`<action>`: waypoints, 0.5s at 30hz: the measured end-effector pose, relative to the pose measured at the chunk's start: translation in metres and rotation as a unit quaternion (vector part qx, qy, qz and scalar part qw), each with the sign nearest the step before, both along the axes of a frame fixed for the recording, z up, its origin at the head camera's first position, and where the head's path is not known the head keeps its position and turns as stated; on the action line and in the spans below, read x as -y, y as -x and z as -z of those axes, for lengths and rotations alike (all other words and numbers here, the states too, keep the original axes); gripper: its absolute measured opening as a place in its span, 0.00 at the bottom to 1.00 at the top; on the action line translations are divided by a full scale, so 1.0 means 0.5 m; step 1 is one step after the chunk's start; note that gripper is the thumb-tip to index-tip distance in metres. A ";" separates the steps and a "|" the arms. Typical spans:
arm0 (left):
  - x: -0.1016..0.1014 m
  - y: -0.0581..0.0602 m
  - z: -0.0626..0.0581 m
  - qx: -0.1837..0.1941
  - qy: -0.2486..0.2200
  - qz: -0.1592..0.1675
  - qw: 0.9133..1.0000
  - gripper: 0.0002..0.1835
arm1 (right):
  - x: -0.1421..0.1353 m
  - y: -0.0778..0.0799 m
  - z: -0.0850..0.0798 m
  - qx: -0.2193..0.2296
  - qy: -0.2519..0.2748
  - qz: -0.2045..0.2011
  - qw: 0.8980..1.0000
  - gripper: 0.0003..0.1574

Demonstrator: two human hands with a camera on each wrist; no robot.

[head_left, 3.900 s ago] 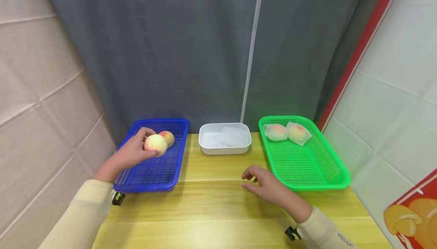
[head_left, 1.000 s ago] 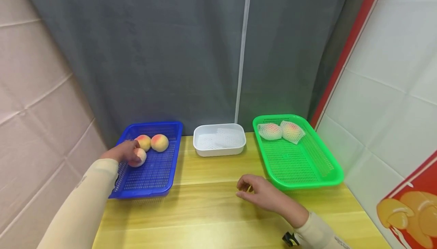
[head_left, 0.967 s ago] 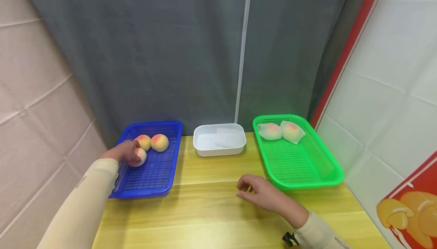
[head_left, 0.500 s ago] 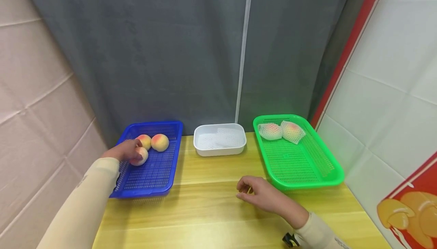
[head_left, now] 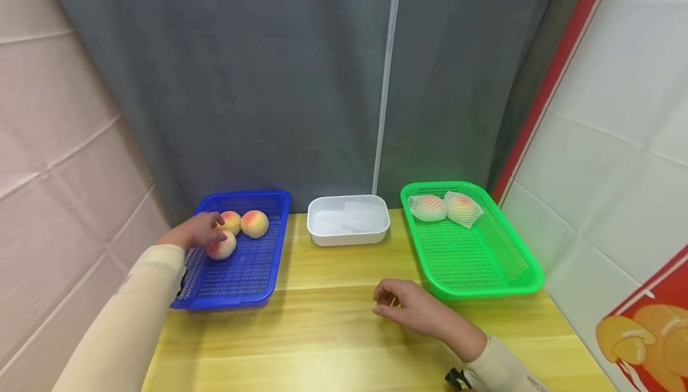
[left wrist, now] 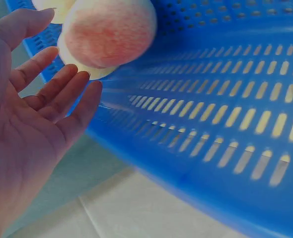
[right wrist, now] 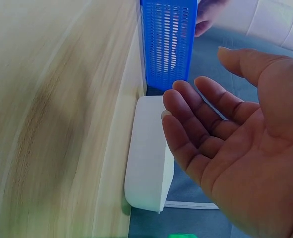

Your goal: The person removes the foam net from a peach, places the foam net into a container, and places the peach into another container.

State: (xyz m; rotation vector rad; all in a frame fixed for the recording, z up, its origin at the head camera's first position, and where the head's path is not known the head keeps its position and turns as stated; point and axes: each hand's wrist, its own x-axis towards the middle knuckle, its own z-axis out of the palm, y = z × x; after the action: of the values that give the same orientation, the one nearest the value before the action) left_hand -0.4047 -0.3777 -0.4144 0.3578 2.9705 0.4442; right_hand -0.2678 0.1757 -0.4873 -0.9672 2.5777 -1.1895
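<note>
Three bare peaches lie in the blue basket [head_left: 236,281] on the left. My left hand [head_left: 200,229] is over its left side, fingers spread and relaxed above the nearest peach [head_left: 222,245]. In the left wrist view that peach [left wrist: 111,34] sits just beyond the fingertips, nothing in the palm. Behind it are a second peach [head_left: 231,221] and a third peach [head_left: 255,223]. My right hand [head_left: 411,306] hovers over the table in front of the green basket, fingers loosely curled, holding nothing. The right wrist view shows its bare palm [right wrist: 251,153].
A white tray [head_left: 348,239] with foam net sleeves [head_left: 364,216] stands at the back middle. In the green basket [head_left: 473,266] on the right lie two peaches in white foam nets [head_left: 428,207]. A grey curtain [head_left: 269,81] hangs behind the wooden table [head_left: 322,344].
Since the earliest frame my left hand has set its peach down in the blue basket. Over the last half second its fingers have come off the peach. The right hand has hardly moved.
</note>
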 end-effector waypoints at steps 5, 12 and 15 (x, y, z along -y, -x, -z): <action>-0.020 -0.009 -0.028 -0.030 -0.029 -0.003 0.999 0.26 | 0.001 0.002 -0.002 -0.005 -0.001 0.000 1.000 0.07; -0.090 -0.054 -0.074 -0.104 -0.095 0.036 0.989 0.18 | 0.002 0.004 -0.004 -0.010 -0.008 0.003 1.000 0.06; -0.142 -0.087 -0.083 -0.133 -0.125 0.069 0.981 0.16 | 0.002 0.004 -0.004 -0.012 -0.006 0.003 1.000 0.08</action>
State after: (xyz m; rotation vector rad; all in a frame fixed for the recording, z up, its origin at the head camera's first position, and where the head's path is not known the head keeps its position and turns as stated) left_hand -0.3609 -0.3069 -0.3731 0.6945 3.1184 0.8173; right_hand -0.2697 0.1749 -0.4853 -0.9779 2.6038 -1.1708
